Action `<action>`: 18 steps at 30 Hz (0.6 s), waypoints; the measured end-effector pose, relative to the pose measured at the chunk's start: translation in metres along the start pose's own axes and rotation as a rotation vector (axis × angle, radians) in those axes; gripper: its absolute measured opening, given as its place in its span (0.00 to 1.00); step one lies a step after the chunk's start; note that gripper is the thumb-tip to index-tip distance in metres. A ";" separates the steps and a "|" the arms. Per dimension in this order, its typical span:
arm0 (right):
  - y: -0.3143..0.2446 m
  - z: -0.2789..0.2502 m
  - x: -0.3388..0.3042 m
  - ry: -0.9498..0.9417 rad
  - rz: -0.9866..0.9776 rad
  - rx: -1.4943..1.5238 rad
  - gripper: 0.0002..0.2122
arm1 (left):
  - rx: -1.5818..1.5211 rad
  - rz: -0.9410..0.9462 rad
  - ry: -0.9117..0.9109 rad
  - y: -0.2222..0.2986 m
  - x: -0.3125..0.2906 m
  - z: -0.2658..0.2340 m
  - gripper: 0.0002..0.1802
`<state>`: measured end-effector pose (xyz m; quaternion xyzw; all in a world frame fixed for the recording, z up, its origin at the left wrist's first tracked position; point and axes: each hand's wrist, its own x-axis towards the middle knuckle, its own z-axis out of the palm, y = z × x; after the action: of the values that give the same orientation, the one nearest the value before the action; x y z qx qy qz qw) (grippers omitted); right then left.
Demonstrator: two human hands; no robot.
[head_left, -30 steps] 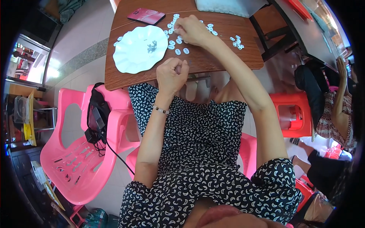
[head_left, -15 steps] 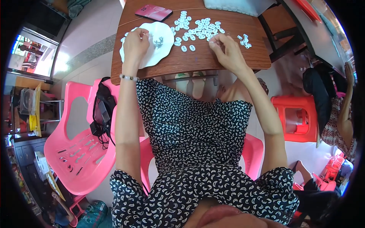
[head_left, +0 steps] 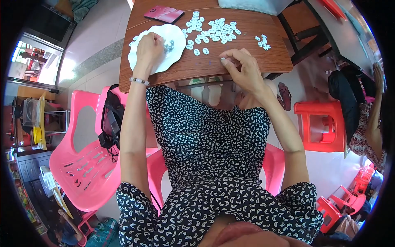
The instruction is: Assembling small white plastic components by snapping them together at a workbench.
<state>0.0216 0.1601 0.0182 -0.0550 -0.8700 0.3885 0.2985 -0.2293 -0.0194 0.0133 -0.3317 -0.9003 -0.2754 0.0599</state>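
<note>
A white scalloped plate lies on the table's left side, with a small heap of tiny grey bits on it. My left hand hovers over the plate, its fingertips pinched together; anything between them is hidden. To the right of the plate spreads a heap of small white oval pieces with two dark holes each. Two such pieces lie apart, nearer to me. My right hand is curled over the table's front edge, thumb close to the index finger. A white spot shows at its fingertips, too small to name.
On the brown wooden table a pink phone lies at the back left. A smaller cluster of white pieces is at the right. A translucent white container stands at the far edge. Pink chair left, red stool right.
My right hand has drawn back from the heap of white pieces toward the table's front edge. The left hand stays over the plate, its fingers shifted slightly.
</note>
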 end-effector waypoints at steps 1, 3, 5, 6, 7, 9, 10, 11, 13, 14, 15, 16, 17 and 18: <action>-0.003 -0.001 0.000 0.000 0.004 -0.002 0.06 | -0.015 0.035 0.020 0.003 -0.001 -0.003 0.10; -0.008 -0.003 0.000 -0.019 0.014 0.023 0.08 | -0.270 0.039 -0.063 0.014 -0.015 -0.001 0.11; -0.012 -0.005 0.000 -0.016 -0.037 0.009 0.08 | -0.609 0.001 -0.262 0.051 -0.041 -0.010 0.13; -0.013 -0.005 -0.001 -0.013 -0.090 -0.007 0.08 | -0.697 -0.042 -0.386 0.075 -0.055 -0.015 0.14; -0.016 -0.001 -0.002 -0.017 -0.093 -0.002 0.08 | -0.794 -0.091 -0.514 0.087 -0.066 -0.018 0.14; -0.021 0.004 -0.008 0.065 -0.035 0.233 0.06 | -0.950 -0.154 -0.705 0.111 -0.083 -0.022 0.14; -0.021 0.002 -0.011 0.064 -0.033 0.230 0.06 | -1.007 -0.169 -0.762 0.120 -0.088 -0.024 0.14; -0.020 -0.001 -0.015 0.044 -0.032 0.194 0.06 | -1.050 -0.199 -0.793 0.123 -0.091 -0.022 0.13; -0.020 -0.007 -0.021 0.027 -0.028 0.156 0.06 | -1.098 -0.206 -0.840 0.119 -0.092 -0.014 0.13; -0.020 -0.010 -0.024 0.008 -0.044 0.144 0.06 | -1.143 -0.213 -0.883 0.116 -0.093 -0.009 0.12; -0.021 -0.012 -0.026 -0.012 -0.059 0.133 0.06 | -1.180 -0.231 -0.900 0.115 -0.095 -0.006 0.11; -0.023 -0.014 -0.028 -0.009 -0.056 0.132 0.06 | -1.179 -0.230 -0.905 0.116 -0.097 -0.005 0.11; -0.024 -0.014 -0.030 0.008 -0.076 0.137 0.06 | -1.194 -0.254 -0.923 0.118 -0.098 -0.004 0.11; -0.025 -0.015 -0.032 0.025 -0.096 0.142 0.07 | -1.209 -0.278 -0.940 0.119 -0.099 -0.003 0.11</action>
<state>0.0594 0.1422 0.0285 0.0034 -0.8382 0.4337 0.3307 -0.0778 -0.0022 0.0414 -0.2728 -0.5581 -0.5537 -0.5546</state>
